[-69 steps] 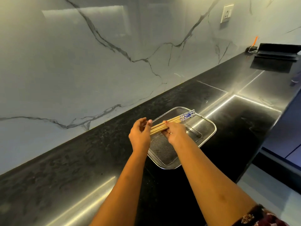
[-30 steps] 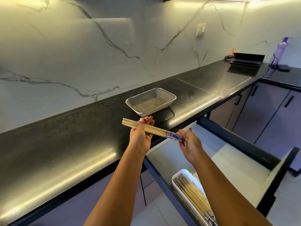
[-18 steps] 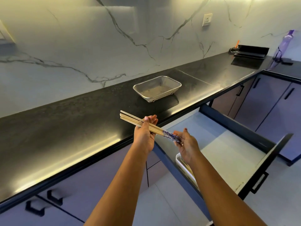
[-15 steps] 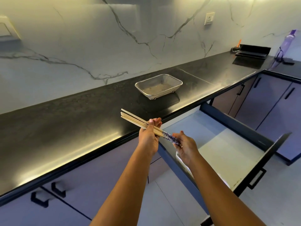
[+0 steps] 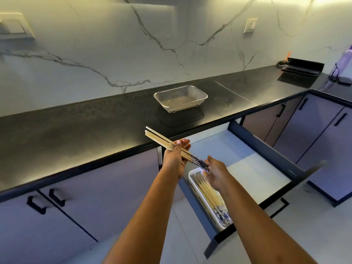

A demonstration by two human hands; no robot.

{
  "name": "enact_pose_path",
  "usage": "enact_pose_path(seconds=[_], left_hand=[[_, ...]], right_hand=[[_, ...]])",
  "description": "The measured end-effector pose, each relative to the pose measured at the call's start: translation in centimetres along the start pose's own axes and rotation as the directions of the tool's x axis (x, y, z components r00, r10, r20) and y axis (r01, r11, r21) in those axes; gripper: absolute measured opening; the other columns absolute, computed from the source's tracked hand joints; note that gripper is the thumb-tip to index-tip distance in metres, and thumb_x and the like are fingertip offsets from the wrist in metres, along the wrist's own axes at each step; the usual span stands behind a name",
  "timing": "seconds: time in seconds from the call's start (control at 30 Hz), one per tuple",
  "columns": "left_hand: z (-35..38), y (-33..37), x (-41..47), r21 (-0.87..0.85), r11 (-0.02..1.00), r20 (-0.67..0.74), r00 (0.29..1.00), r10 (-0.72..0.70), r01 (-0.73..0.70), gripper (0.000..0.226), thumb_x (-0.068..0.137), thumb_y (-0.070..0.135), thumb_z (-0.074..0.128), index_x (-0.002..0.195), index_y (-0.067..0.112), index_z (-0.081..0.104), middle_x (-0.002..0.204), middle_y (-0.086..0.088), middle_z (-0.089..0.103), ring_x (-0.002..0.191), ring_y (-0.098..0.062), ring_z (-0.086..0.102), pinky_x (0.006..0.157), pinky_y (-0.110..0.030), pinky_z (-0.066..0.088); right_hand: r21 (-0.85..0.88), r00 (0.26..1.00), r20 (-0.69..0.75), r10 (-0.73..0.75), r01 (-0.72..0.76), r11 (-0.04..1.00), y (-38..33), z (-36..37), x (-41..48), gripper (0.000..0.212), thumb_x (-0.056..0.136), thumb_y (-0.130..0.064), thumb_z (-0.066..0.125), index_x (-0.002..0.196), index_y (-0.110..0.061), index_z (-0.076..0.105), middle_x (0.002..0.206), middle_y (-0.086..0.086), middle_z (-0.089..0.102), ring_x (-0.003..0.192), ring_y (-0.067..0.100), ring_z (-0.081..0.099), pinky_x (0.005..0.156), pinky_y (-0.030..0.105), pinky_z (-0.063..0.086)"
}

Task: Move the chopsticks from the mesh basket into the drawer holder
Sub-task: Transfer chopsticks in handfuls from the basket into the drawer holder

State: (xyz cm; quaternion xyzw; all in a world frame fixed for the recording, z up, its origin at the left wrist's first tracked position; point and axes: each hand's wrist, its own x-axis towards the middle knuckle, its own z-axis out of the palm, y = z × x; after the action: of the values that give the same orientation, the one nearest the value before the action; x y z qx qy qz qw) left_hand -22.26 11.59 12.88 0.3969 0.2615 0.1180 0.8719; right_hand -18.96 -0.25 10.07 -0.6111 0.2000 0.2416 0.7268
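My left hand (image 5: 174,156) grips a bundle of wooden chopsticks (image 5: 162,141) around its middle, plain ends up and left, blue-patterned ends down and right. My right hand (image 5: 216,173) is cupped with fingers apart against those patterned ends, just above the white drawer holder (image 5: 192,175). The holder lies along the left side of the open drawer (image 5: 247,168) and holds several more chopsticks (image 5: 209,195). The mesh basket (image 5: 180,98) stands empty on the black counter.
The black counter (image 5: 76,130) runs left to right below a marble wall. A black tray (image 5: 302,67) and a purple bottle (image 5: 342,63) stand at its far right. Closed cabinet doors (image 5: 323,122) flank the drawer, whose front panel (image 5: 285,191) juts into the floor space.
The chopsticks left the basket and came down over the open drawer. In the last half second both hands dropped slightly and the holder came into view under my right hand.
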Motion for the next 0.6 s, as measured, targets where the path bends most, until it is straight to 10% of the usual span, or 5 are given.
enact_pose_path(seconds=[0.47,0.6], left_hand=[[5.8,-9.2,-1.7,-0.101,0.992,-0.154,0.986,0.057,-0.073,0.02,0.096,0.019,0.045,0.087,0.011,0.06,0.094,-0.006,0.071,0.096,-0.02,0.066,0.081,-0.035,0.051],[5.8,-9.6,-2.0,-0.121,0.989,-0.195,0.979,0.066,-0.091,0.016,0.095,0.019,0.046,0.092,0.01,0.059,0.094,-0.006,0.072,0.092,-0.02,0.067,0.084,-0.037,0.052]], right_hand=[[-0.023,0.974,0.202,0.105,-0.103,0.994,-1.6,-8.6,3.6,0.029,0.1,-0.025,0.043,0.09,-0.002,0.056,0.091,0.014,0.058,0.077,0.018,0.056,0.087,0.029,0.045],[0.013,0.982,0.16,0.102,-0.105,0.994,-1.6,-9.1,3.9,0.031,0.101,-0.028,0.041,0.112,0.0,0.05,0.103,0.013,0.053,0.092,0.021,0.055,0.094,0.03,0.044]])
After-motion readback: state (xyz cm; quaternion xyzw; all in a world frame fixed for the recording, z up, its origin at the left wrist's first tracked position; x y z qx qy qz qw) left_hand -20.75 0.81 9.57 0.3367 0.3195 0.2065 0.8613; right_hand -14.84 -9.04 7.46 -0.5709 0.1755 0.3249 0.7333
